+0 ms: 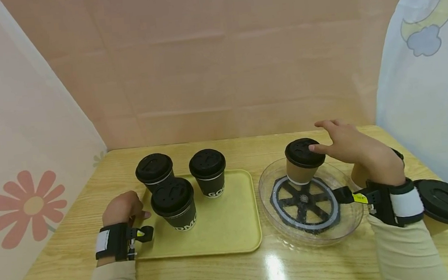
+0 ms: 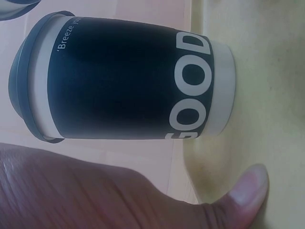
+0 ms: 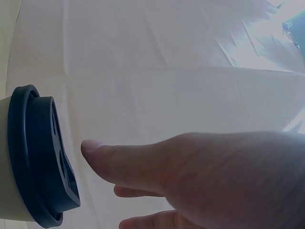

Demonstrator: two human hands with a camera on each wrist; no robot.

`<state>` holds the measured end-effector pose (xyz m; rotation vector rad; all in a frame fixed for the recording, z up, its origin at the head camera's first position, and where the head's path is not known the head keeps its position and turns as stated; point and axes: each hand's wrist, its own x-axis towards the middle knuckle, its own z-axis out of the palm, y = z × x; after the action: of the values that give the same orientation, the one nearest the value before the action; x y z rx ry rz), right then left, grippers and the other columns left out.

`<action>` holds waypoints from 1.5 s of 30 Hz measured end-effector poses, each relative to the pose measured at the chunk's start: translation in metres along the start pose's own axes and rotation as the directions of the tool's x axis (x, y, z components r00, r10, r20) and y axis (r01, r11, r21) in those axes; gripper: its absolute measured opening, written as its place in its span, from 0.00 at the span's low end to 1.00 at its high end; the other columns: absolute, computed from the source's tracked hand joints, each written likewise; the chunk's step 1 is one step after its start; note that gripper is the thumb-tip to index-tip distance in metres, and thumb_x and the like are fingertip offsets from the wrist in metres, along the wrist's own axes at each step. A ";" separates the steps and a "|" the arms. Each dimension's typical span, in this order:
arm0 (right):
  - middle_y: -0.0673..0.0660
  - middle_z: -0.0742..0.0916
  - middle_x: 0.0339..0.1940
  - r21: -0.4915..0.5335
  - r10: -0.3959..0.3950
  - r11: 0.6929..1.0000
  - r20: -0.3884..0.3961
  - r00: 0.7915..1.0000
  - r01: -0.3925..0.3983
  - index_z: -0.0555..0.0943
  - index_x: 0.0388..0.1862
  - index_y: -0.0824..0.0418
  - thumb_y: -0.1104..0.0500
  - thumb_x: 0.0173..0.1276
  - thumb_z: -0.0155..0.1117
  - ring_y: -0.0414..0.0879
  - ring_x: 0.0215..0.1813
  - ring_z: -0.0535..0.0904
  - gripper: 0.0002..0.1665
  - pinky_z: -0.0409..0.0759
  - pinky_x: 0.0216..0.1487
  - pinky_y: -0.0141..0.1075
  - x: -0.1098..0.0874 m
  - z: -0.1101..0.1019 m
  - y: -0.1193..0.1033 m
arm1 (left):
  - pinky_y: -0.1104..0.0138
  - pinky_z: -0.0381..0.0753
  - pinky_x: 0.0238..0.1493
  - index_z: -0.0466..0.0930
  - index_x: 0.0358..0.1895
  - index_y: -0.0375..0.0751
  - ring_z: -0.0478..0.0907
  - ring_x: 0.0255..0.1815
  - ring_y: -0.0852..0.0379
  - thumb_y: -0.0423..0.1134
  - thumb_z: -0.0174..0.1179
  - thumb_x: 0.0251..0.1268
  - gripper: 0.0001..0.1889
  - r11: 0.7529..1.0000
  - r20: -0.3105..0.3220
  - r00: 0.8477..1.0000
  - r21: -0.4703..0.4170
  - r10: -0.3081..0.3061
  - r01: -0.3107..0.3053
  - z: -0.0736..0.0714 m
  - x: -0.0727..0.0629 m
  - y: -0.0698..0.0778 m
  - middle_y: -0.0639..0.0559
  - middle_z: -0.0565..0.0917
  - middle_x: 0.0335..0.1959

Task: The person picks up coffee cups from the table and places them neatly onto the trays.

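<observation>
My left hand (image 1: pixel 122 209) grips the left edge of the yellow tray (image 1: pixel 231 228), its thumb (image 2: pixel 248 191) lying over the rim; the other fingers are mostly hidden. On the tray stand three black paper cups with black lids: a front cup (image 1: pixel 175 206), a back-left cup (image 1: pixel 154 168) and a back-right cup (image 1: pixel 209 172). My right hand (image 1: pixel 352 144) hovers with fingers spread beside a brown lidded cup (image 1: pixel 302 171), which stands upright in a clear round dish (image 1: pixel 351 218). In the right wrist view a gap separates the thumb from that cup's lid (image 3: pixel 43 157).
A large brown cup with a black lid (image 1: pixel 445 200) stands by my right forearm. Another brown cup (image 1: pixel 358 176) is partly hidden behind my right wrist. A dark spoked wheel pattern (image 1: pixel 305 208) shows in the dish's bottom. Cloth walls (image 1: pixel 226 68) enclose the wooden table (image 1: pixel 204 277).
</observation>
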<state>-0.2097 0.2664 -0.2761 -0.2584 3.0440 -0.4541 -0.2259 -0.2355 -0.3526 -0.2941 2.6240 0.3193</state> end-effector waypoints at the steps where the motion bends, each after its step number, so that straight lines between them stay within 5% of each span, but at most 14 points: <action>1: 0.80 0.56 0.72 0.001 0.000 1.000 -0.001 1.000 0.000 0.54 0.74 0.72 0.47 0.71 0.59 0.80 0.69 0.50 0.45 0.55 0.64 0.72 0.000 0.000 0.001 | 0.65 0.70 0.25 0.79 0.20 0.36 0.69 0.18 0.56 0.44 0.67 0.61 0.17 1.000 0.001 1.000 0.002 0.002 -0.002 0.000 0.000 0.000 0.52 0.73 0.13; 45: 0.83 0.55 0.70 -0.015 0.099 0.995 0.012 0.995 -0.099 0.49 0.74 0.73 0.40 0.71 0.56 0.81 0.67 0.53 0.51 0.58 0.61 0.72 -0.011 -0.009 0.035 | 0.64 0.72 0.28 0.80 0.24 0.35 0.71 0.21 0.54 0.45 0.67 0.61 0.16 1.000 -0.010 1.000 0.022 0.013 -0.013 0.000 -0.001 0.003 0.50 0.76 0.16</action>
<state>-0.2055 0.3034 -0.2771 -0.1091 3.0316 -0.4230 -0.2256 -0.2326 -0.3514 -0.2725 2.6383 0.2937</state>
